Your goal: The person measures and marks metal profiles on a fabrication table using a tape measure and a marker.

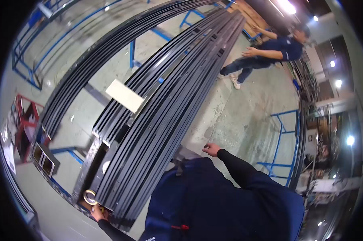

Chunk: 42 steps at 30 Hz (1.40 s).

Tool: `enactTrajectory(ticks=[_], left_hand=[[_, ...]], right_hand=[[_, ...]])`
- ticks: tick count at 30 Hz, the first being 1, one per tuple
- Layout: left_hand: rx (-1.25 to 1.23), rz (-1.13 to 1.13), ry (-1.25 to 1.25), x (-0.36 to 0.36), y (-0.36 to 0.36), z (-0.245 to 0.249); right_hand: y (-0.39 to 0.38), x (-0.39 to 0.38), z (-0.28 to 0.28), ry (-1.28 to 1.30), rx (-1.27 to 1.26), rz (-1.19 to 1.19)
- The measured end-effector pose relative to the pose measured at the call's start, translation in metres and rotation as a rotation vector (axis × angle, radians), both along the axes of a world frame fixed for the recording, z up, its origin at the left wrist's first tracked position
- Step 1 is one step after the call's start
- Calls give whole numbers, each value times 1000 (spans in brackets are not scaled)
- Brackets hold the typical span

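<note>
Long black metal profiles (149, 132) lie side by side in a bundle in front of me. At their near end, my left hand (98, 213) has its fingers closed around a yellowish edge that looks like a roll of tape. A yellow-rimmed tape roll (90, 197) stands just beyond those fingertips, against the profile ends. My right hand (210, 150) hangs beside the bundle, near my body, with fingers curled. A small dark patch shows at its fingertips, too small to name.
A pale rectangular board (124, 95) rests across the profiles. More black profiles (89, 56) lie on the left. A person (269, 50) stands beyond the bundle, arms out. A blue metal frame (283, 140) stands at right, a red cart (27, 120) at left.
</note>
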<state>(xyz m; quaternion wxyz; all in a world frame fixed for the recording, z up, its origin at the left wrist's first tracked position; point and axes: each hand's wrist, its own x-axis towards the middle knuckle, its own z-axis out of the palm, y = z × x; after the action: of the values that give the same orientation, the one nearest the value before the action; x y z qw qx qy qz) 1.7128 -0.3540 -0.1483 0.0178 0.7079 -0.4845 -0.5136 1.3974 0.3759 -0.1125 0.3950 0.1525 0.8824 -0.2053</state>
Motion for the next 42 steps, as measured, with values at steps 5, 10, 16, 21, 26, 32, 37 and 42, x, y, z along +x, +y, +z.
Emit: enactTrajectory(ticks=[5,10,16,21,26,32,37,42], left_hand=[[-658,-270,-4,19,-32,69],[-25,-177,834,-152,108,218],[596,-687,1040,-343,411,217],[1144,-788,760,-411,645,162],[1100,-817,473,-453,729,167],[1070,-633,575,-517,733,140],[974,-436,668,-557,705,92],[933,-179,571,-563,687,59]], right_hand=[[22,26,-18,90,-51,-37],[24,14,-8,159,-223,-60],[43,-52,100,406,-772,-131],[111,-86,181,855,-695,198],[174,-130,156,586,-699,97],[192,-225,118,683,-774,64],[207,-355,95,800,-511,288],[222,-464,59,1145,-237,653]])
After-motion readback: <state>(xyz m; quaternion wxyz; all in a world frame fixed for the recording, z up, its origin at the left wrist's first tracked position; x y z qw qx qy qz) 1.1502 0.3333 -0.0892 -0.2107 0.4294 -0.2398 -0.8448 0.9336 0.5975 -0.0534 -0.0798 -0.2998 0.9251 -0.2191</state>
